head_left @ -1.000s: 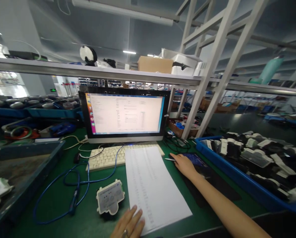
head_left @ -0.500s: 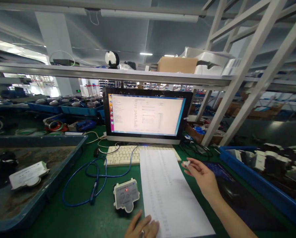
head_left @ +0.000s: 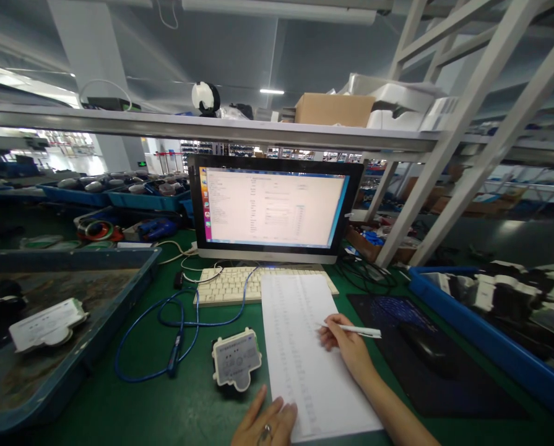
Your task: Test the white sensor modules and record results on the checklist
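Observation:
Between the thumb and fingers of my right hand [head_left: 344,344] is a white pen [head_left: 363,331], its tip over the printed sheet of paper [head_left: 299,359]. My left hand [head_left: 267,424], with a ring on one finger, lies with fingers spread on the lower left edge of that sheet. Just above the left hand, a small electronic module [head_left: 236,360] with a grey label and pale casing rests on the green table. The paper's top end overlaps a cream keyboard [head_left: 228,285].
A monitor [head_left: 267,207] stands behind the keyboard. Blue cable [head_left: 140,378] loops left of the module. A blue bin [head_left: 123,297] holding another module is at left; another blue bin [head_left: 467,322] of parts is at right, beside a mouse [head_left: 423,347] on a dark mat [head_left: 467,390].
My right hand has moved left from the mat's edge onto the paper, and the pen now shows lengthwise. The red light on the module no longer shows. My left hand stays in place.

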{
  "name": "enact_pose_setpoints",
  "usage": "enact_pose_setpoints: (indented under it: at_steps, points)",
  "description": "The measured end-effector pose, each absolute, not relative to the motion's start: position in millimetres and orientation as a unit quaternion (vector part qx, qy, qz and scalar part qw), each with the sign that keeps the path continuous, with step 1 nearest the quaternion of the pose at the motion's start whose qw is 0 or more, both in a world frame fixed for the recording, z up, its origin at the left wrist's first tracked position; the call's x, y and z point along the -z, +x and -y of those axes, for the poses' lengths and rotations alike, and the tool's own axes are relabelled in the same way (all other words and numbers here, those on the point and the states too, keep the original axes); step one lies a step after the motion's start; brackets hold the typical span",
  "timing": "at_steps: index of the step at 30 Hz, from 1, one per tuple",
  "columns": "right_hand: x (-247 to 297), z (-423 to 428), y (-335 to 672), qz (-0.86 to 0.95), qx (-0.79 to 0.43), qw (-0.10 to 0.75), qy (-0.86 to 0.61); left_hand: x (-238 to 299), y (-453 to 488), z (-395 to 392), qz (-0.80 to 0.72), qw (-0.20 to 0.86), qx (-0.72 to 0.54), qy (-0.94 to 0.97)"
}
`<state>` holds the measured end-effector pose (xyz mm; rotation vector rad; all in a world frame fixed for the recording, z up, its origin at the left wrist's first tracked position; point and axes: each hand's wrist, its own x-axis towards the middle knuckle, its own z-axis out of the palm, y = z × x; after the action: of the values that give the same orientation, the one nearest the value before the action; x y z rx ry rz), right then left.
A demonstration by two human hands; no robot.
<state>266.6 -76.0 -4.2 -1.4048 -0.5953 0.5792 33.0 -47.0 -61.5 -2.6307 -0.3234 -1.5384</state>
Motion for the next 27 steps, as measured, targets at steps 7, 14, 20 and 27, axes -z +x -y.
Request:
enact_pose_setpoints:
  at_steps: [7,14,20,27]
  points:
    - [5,77,267,0.270,-0.235,0.674,-0.646,61,32,47,0.077,0.032,0.505,-0.859]
    - [4,79,265,0.277,-0.217,0.664,-0.660,62,35,50,0.111,0.015,0.514,-0.850]
    - [9,81,271,0.247,-0.196,0.677,-0.665,44,30,52,0.098,0.004,0.504,-0.858]
    - [8,83,276,0.239,-0.174,0.671,-0.680,25,28,56,0.114,-0.024,0.489,-0.865]
